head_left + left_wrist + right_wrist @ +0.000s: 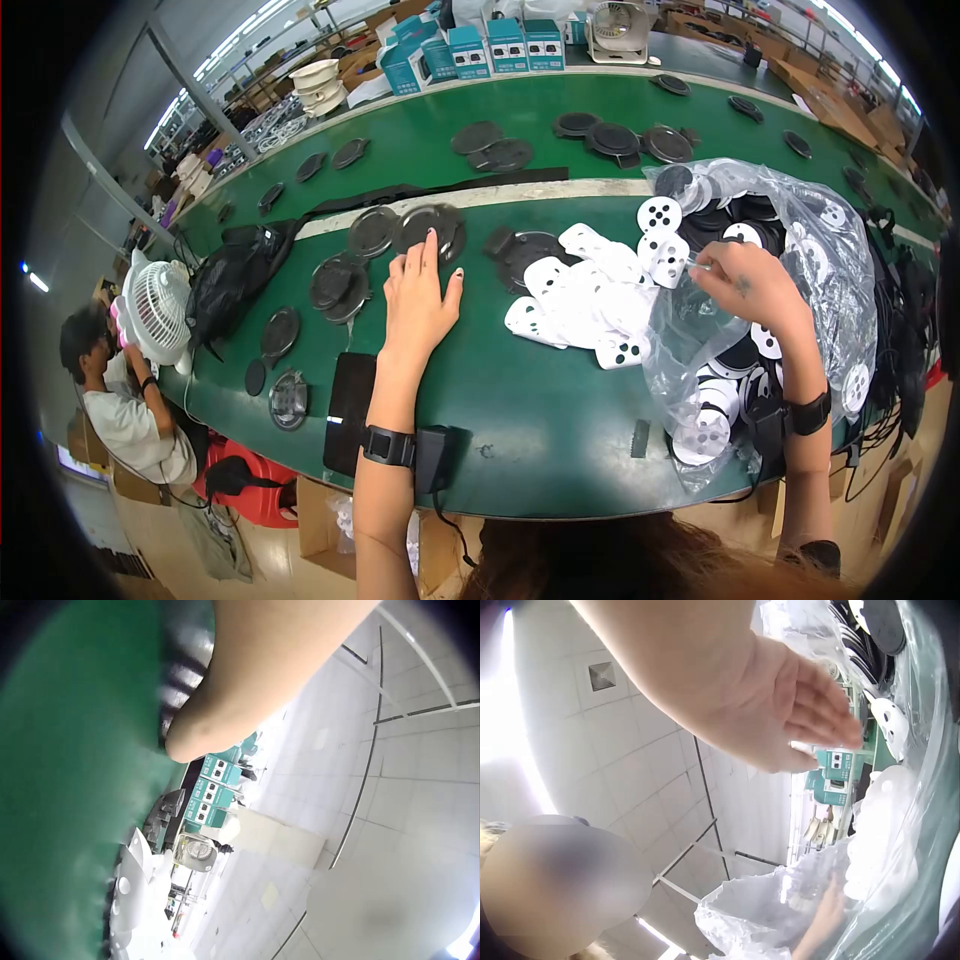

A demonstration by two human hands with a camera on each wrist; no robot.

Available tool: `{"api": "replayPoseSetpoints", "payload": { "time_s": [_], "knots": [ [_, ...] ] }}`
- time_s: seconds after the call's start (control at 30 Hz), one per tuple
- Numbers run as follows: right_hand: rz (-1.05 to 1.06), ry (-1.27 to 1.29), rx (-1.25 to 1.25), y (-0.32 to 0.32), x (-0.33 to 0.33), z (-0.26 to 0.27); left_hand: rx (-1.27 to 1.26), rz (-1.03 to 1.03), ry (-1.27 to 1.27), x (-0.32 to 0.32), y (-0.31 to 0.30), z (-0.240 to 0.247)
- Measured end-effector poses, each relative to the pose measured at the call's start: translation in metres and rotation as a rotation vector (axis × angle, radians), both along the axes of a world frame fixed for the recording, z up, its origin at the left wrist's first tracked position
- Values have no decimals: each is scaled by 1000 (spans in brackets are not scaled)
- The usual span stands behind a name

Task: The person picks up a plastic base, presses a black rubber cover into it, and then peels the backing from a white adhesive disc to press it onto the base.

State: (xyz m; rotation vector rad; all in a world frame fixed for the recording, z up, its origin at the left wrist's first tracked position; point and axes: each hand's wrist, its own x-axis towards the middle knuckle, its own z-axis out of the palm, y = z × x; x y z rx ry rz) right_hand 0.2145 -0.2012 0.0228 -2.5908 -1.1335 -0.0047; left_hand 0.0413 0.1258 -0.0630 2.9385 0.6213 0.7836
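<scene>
My left hand (415,298) reaches over the green table with its fingers fairly straight, the fingertips on a black round disc (448,222). In the left wrist view only a bare part of that hand (217,712) shows beside the disc's blurred edge. Over a clear plastic bag (835,270) is my right hand (748,280), fingers loosely bent and fingertips beside a white disc with dark holes (664,262). Nothing shows between its fingers in the right wrist view, where the hand (799,705) hangs above the bag. A heap of white pieces (605,300) lies between both hands.
More black discs (340,285) lie left of the left hand, with a dark flat device (347,410) near the front edge. A green belt (390,130) carrying black discs runs behind. Teal boxes (505,48) stand at the back; a person (140,420) sits at left by a white fan (160,310).
</scene>
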Motion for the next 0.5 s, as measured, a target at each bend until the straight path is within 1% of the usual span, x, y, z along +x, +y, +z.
{"api": "replayPoseSetpoints", "payload": {
  "time_s": [0.03,0.1,0.13,0.17,0.23,0.27,0.3,0.37,0.4,0.43,0.5],
  "knots": [
    [-8,1,-1,-6,7,-7,-1,-8,1,0,-3,7],
    [24,-176,-160,-15,23,-16,-180,-50,18,-2,-6,19],
    [-9,-116,-184,-17,26,-15,-188,-22,12,-1,-5,19],
    [-15,-112,-187,-17,28,-16,-191,-28,16,-1,-7,18],
    [12,0,-219,-15,29,-19,-62,-52,-49,-3,-12,18],
    [-24,102,-263,-11,26,-16,-65,-11,-26,-5,-16,22],
    [-34,104,-265,-9,27,-15,-67,-22,-24,-5,-16,18],
    [32,88,-324,-10,32,-20,-102,16,-36,-5,-11,6],
    [36,73,-240,-14,34,-25,-167,6,9,-5,-10,7],
    [21,76,-243,-16,36,-26,-120,7,22,-5,-11,11],
    [22,111,-178,-16,40,-25,-130,77,102,-8,-24,25]
  ]
}}
